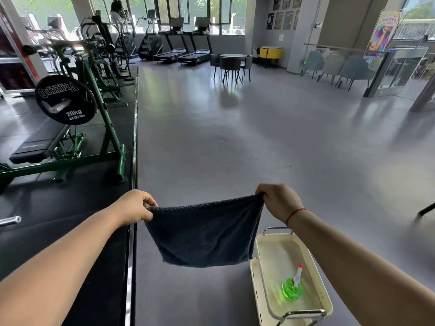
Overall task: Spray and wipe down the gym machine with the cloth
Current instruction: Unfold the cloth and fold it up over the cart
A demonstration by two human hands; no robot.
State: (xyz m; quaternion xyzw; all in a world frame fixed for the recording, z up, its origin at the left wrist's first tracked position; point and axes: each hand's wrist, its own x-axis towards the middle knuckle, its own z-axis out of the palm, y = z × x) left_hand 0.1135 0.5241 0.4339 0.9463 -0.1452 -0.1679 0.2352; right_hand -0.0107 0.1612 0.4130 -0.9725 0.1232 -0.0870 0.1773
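Our left hand (137,208) and right hand (279,201) pinch the dark cloth (204,234) by its top corners, fingers (147,201) curled tight; the green spray bottle (292,289) sits below the right fingers.

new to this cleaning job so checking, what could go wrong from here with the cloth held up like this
1. The left hand and right hand both pinch the cloth by its top corners, so neither is free for the spray bottle in the cart tray. Releasing a corner might let the cloth brush the floor.
2. The metal edge strip borders the mat under the green machine: a possible trip.
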